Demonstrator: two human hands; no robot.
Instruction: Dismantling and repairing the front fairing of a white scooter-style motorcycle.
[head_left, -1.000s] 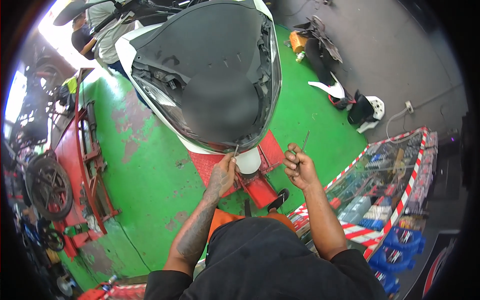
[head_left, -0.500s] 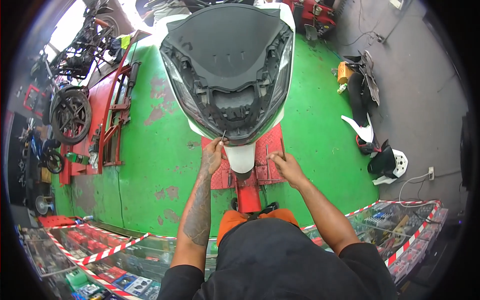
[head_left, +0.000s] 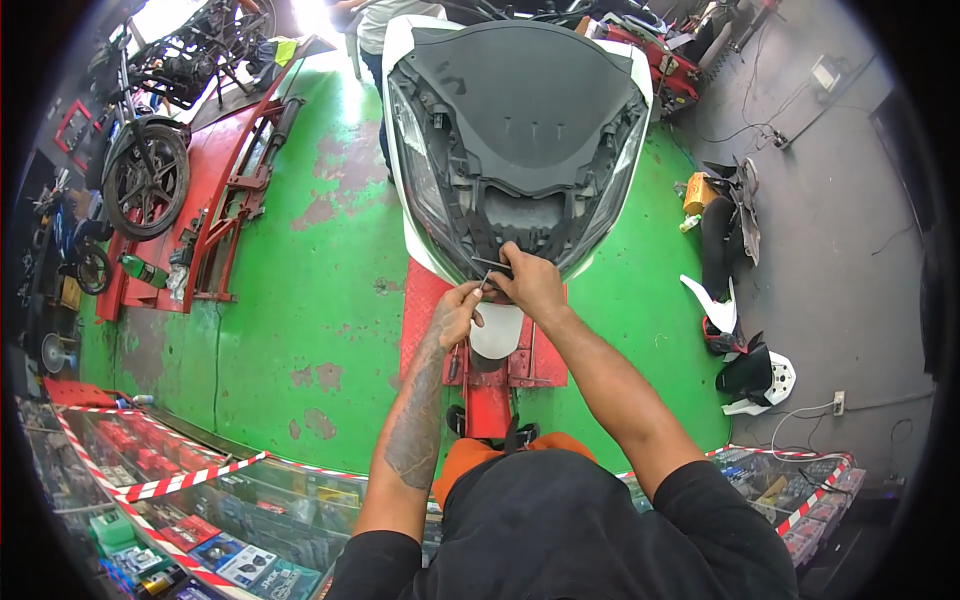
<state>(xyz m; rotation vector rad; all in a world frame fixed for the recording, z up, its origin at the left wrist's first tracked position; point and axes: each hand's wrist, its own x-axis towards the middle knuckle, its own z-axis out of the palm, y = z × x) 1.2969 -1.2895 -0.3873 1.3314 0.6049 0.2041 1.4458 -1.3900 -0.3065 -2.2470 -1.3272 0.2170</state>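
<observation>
In front of me stands a white scooter with its dark inner front panel exposed between the headlights. My left hand is closed at the lower tip of the nose, pinching a thin metal rod that points upward. Right beside it, my right hand is closed on a slim dark tool, its fingers against the black lower edge of the nose. The exact kind of either thin piece is too small to tell. Below both hands is the white front fender.
The scooter is on a red lift platform. Another red lift with a motorcycle wheel is at left. Removed body panels lie along the right wall. Glass display cases are behind me. A person stands at the far left.
My right hand has moved left and up to the scooter's nose with the slim dark tool, meeting my left hand. The view has shifted, and a person now shows beside the scooter.
</observation>
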